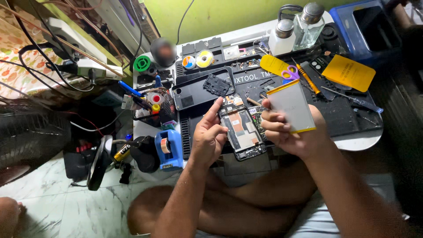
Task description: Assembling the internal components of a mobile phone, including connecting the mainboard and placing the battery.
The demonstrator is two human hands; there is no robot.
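Right now the left hand props an opened smartphone at its left edge, index finger stretched up toward the top of the phone, other fingers curled vs. the frame; grip looks light, more a steadying touch than a full clamp. Phone has its back off, innards showing: copper-colored patches, a dark board, w/ its lower end at the near edge of the work mat. The right hand is clamped on a flat silver battery w/ yellow edging, fingers wrapped over its left side, thumb hidden behind; battery is tilted, just right of the phone & above the mat.

Behind the phone lies a black back cover, w/ a small black bracket plate on it. Farther back: purple-handled scissors on a yellow pry card, an orange card to the right, two clear liquid bottles. A blue tape dispenser stands left of the left hand.
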